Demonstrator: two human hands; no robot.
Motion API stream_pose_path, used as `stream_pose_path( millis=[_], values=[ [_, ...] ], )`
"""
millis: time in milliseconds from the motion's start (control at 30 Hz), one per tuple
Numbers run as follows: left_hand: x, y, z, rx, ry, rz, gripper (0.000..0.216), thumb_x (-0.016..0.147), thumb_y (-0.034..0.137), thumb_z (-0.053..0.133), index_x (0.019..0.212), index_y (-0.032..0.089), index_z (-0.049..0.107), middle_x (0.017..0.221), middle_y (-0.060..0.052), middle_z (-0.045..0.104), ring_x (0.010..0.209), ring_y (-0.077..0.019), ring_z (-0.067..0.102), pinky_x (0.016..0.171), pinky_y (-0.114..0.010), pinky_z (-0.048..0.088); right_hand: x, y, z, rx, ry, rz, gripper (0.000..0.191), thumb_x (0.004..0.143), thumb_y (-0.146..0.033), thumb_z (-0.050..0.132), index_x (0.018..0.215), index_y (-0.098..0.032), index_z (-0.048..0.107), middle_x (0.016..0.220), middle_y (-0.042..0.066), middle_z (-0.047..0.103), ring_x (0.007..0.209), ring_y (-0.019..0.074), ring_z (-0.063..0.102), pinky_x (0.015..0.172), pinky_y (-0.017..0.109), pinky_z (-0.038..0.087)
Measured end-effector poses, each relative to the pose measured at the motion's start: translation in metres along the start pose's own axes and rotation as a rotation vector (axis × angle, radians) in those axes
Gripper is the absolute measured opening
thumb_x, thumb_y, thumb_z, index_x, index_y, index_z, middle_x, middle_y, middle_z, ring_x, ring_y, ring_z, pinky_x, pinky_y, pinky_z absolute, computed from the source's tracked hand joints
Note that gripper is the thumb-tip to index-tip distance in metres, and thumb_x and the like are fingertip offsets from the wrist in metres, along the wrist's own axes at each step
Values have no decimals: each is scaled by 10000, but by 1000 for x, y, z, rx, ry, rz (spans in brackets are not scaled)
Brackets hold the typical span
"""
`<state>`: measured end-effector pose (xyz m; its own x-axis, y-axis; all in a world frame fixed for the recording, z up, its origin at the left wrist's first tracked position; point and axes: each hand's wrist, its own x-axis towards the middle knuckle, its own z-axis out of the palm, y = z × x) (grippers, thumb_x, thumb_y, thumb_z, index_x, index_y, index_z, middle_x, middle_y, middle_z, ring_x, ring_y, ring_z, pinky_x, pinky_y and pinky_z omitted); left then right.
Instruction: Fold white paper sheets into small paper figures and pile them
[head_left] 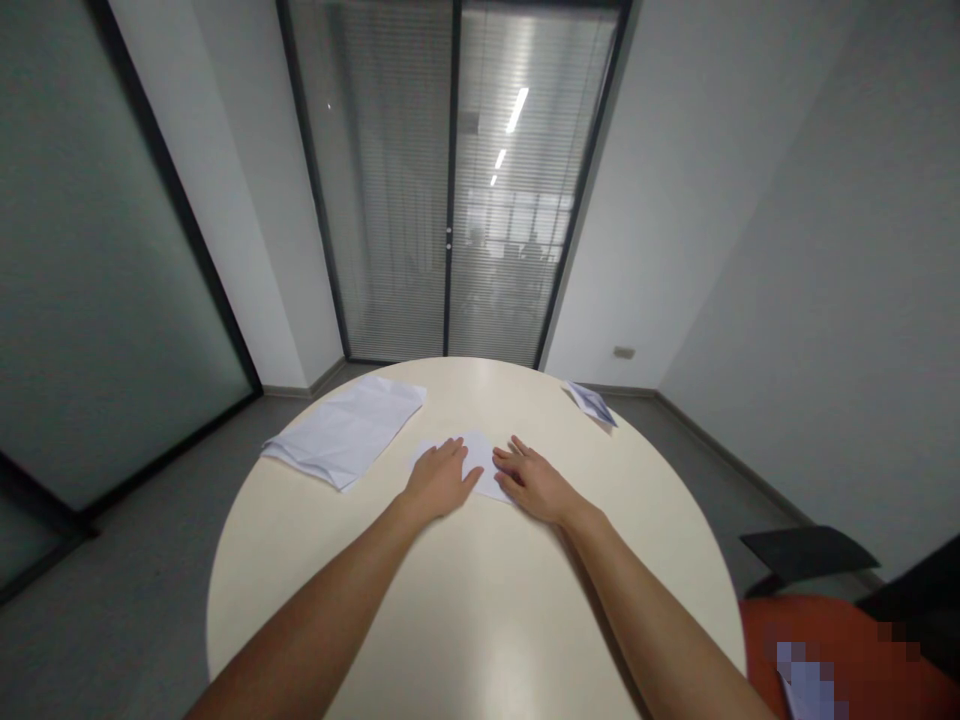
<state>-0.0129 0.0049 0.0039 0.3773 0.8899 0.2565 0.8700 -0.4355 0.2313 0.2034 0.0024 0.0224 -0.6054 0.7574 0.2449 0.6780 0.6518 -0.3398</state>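
A small white sheet of paper lies on a round cream table, near its middle. My left hand rests flat on the sheet's left part, fingers stretched out and close together. My right hand lies flat on the sheet's right part, fingers extended toward the left. Both palms press down on the paper; neither hand grips anything.
A stack of white sheets lies at the table's left rear. A small folded paper piece sits at the right rear edge. An orange chair seat and dark armrest stand at the right. Glass doors with blinds are behind.
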Motion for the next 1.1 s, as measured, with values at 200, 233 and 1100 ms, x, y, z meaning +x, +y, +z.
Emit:
stream_pose_path(
  millis=[200,233,1100],
  values=[
    [0,-6,5,-8,46,-51,465,944,449,526,1322,190,606,1480,-156,510,1373,-332,448,1131,-469,357,0,-3,-8,124,-25,-32,288,954,-289,489,946,-226,771,1118,47,762,1359,247,509,1192,454,316],
    [0,-7,4,-15,52,-52,461,938,448,535,1319,201,613,1463,-155,523,1357,-331,459,1118,-468,372,0,-3,-8,140,-18,-4,275,939,-294,509,921,-233,777,1088,44,770,1388,255,473,1148,439,378],
    [-6,8,1,-79,-26,183,541,903,519,579,1356,225,606,1477,-119,533,1363,-307,475,1153,-489,322,-2,23,4,-145,91,141,422,919,-364,573,1263,-147,685,1304,145,661,1197,279,603,1075,411,419]
  ],
)
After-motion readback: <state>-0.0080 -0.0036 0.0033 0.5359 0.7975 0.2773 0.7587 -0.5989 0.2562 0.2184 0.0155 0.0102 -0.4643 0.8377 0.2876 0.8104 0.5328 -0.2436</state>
